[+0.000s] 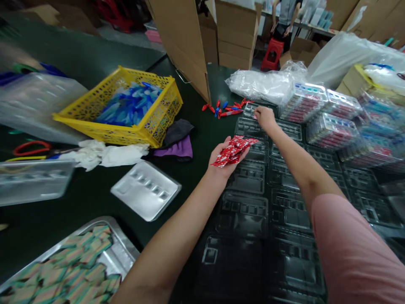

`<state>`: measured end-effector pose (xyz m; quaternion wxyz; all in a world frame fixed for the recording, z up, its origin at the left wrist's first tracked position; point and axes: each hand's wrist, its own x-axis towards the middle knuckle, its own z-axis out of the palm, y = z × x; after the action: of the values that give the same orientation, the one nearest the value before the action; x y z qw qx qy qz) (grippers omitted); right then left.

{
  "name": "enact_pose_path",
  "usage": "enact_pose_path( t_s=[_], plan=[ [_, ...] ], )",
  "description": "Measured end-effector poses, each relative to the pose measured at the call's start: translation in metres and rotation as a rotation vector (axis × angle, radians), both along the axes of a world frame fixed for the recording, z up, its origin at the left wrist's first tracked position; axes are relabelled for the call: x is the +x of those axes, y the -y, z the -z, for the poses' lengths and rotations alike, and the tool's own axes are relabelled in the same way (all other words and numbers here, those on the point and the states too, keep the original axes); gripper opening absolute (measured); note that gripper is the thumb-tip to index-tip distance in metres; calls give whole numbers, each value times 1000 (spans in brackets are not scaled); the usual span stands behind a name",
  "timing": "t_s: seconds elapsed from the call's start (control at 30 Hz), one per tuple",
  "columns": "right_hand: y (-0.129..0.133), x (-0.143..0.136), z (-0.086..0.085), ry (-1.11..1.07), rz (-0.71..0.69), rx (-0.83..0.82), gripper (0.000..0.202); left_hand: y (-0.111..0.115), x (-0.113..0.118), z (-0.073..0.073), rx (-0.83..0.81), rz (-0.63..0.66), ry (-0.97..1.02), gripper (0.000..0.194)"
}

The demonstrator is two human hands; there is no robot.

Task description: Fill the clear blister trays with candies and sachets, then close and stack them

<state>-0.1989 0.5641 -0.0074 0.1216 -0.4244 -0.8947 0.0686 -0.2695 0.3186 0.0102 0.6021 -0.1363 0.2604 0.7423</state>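
Note:
On my left hand (pixel 224 162), palm up with the fingers curled at the edges, lies a small pile of red packets with a white print (pixel 236 150). My right hand (pixel 265 118) reaches to a small clear plastic tray (pixel 249 110) at the far end of the rows, its fingers pinched over it. Whatever is between those fingertips is hidden. Beneath and between both arms, clear moulded trays (pixel 248 176) lie in rows on the dark table. Several red and blue pen-like pieces (pixel 229 110) are scattered just beyond the trays.
A yellow basket (pixel 126 137) of blue pieces stands left. Near it are a stack of clear trays (pixel 145 190), a purple and black cloth (pixel 177 145) and red-handled scissors (pixel 31 147). A metal tray (pixel 118 245) holds striped pieces. Filled packs (pixel 303 101) are stacked right; cardboard (pixel 186 46) stands behind.

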Motion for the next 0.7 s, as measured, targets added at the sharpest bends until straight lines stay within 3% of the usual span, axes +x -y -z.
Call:
enact_pose_path(
  t_s=[0.03, 0.17, 0.27, 0.5, 0.57, 0.7],
  plan=[
    [12, 4, -6, -61, -112, -51, 30, -2, -1, 1, -9, -5, 2, 13],
    [60, 24, -29, -191, -792, -446, 31, -7, 0, 6, -11, 13, -24, 10],
    [83, 34, -35, -170, -970, -492, 29, -6, 4, 12, 14, 47, -54, 11],
    [120, 43, -30, -286, -1023, -246, 23, 4, 14, 19, 48, 156, -13, 22],
    [124, 49, -36, -353, -883, -252, 24, 7, 15, 19, 31, 142, 7, 21],
    [90, 58, -46, -490, -339, -114, 26, 12, 16, 17, -29, 125, 28, 10]
  ],
)
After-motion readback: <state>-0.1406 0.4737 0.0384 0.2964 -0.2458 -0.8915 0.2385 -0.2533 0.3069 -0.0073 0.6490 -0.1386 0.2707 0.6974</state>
